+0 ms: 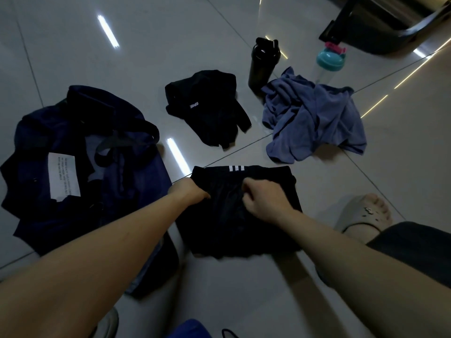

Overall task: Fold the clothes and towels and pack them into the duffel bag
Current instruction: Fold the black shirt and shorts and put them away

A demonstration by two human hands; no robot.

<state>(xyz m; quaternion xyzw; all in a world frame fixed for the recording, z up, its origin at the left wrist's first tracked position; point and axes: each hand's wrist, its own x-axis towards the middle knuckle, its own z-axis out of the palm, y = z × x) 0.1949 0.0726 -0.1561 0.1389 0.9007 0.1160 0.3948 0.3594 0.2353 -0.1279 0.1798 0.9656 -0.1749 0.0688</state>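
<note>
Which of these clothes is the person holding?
The black shorts with white stripes, gripped by the left hand and right hand; the lettered black garment and blue towel lie untouched beyond.

I see the shorts [244, 215] on the floor [146, 45] straight ahead, with the duffel bag [80, 167] just left of them and a slippered foot [363, 213] to their right. Behind them lies a crumpled garment [207, 111], and the towel [314, 123] is to its right. At the towel's far edge stand the left bottle [262, 64] and the right bottle [327, 64].
</note>
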